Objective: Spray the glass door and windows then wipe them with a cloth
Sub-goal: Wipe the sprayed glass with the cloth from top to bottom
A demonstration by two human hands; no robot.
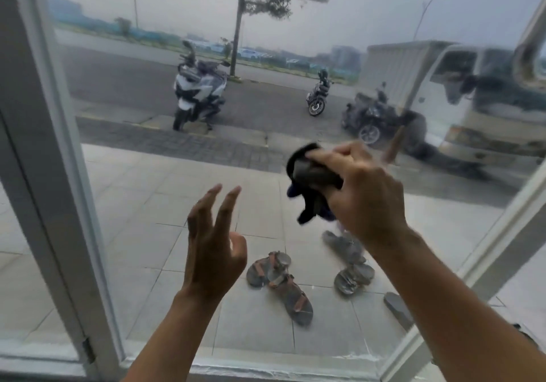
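Left hand (213, 251) hovers, fingers loosely spread; right hand (365, 195) grips a dark cloth (310, 174).

Black cloth (310, 174), white door frame (56, 115), brown-strapped sandals (283, 281).

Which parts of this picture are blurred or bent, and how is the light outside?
Head view: the cloth and the right hand gripping it are slightly motion-blurred; the truck behind the glass looks smeared; the white door frame bows from the wide lens; the light outside is dull and hazy.
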